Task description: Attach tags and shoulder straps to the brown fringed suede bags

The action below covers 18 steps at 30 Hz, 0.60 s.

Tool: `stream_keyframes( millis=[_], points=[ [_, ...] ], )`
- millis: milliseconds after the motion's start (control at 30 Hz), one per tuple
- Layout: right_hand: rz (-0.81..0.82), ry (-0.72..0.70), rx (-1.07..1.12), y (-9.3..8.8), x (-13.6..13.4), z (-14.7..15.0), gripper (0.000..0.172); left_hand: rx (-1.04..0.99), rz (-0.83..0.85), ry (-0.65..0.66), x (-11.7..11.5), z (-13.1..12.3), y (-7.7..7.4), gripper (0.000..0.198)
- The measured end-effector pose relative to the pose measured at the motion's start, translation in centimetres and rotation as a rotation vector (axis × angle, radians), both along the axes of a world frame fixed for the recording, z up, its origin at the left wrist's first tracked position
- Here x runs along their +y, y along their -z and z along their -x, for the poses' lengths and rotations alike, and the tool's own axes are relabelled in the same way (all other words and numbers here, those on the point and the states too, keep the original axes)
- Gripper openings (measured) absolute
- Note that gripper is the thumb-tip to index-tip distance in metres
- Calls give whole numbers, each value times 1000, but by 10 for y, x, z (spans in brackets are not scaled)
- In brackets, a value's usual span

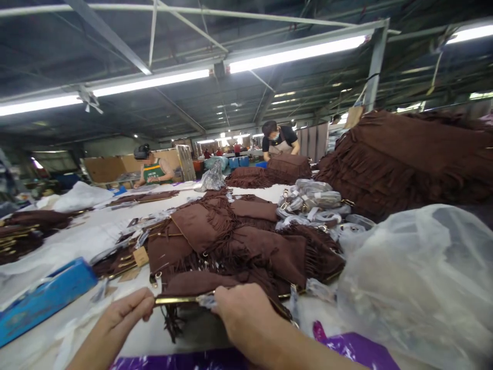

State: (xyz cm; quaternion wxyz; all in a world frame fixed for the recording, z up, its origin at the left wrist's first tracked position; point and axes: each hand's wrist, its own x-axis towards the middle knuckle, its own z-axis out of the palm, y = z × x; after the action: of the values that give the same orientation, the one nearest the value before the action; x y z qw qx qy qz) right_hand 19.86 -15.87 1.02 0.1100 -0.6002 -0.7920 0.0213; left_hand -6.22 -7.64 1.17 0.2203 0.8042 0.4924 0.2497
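Observation:
Stretched between my hands is the gold zipper [175, 300] along the edge of a brown fringed bag [200, 281]. The fingers of my left hand [129, 313] pinch its left end. My right hand [246, 313] is closed on the zipper farther right, by a small clear plastic wrap [207, 299]; what lies under its fingers is hidden. Fringe strands [173, 324] hang below the zipper. Just beyond my hands lies a heap of similar brown fringed bags [262, 252], with a tan tag [140, 256] at its left side.
Plastic-wrapped straps [311, 200] lie behind the heap. A large translucent plastic bag [408, 288] bulges at right, below a tall brown stack [416, 159]. A blue bin [46, 300] stands at left; purple plastic [354, 352] lies in front. Two people [156, 169] work across the table.

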Motion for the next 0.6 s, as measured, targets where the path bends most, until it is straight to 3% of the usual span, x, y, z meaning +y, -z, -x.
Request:
stream_keyframes(
  millis=[133,200,267,333,400,500,533,600],
  points=[
    [1,53,18,2,-27,-70,24,45,-104,-176,25,45,8,62],
    [33,88,60,11,-36,-95,27,105,-112,-148,27,54,12,61],
    [80,137,106,17,-41,-107,30,162,-237,-116,19,48,13,52],
    [132,138,186,18,-43,-108,33,201,-474,-97,5,29,15,43],
    [183,76,305,15,-44,-105,34,263,-642,0,-10,0,22,54],
    [253,-24,429,18,-49,-104,33,440,-601,221,-22,-50,50,80],
    [247,-37,452,22,-52,-106,32,499,-567,246,-22,-64,61,74],
    [164,-27,464,34,-56,-116,28,576,-504,296,-15,-87,79,42]
  ],
)
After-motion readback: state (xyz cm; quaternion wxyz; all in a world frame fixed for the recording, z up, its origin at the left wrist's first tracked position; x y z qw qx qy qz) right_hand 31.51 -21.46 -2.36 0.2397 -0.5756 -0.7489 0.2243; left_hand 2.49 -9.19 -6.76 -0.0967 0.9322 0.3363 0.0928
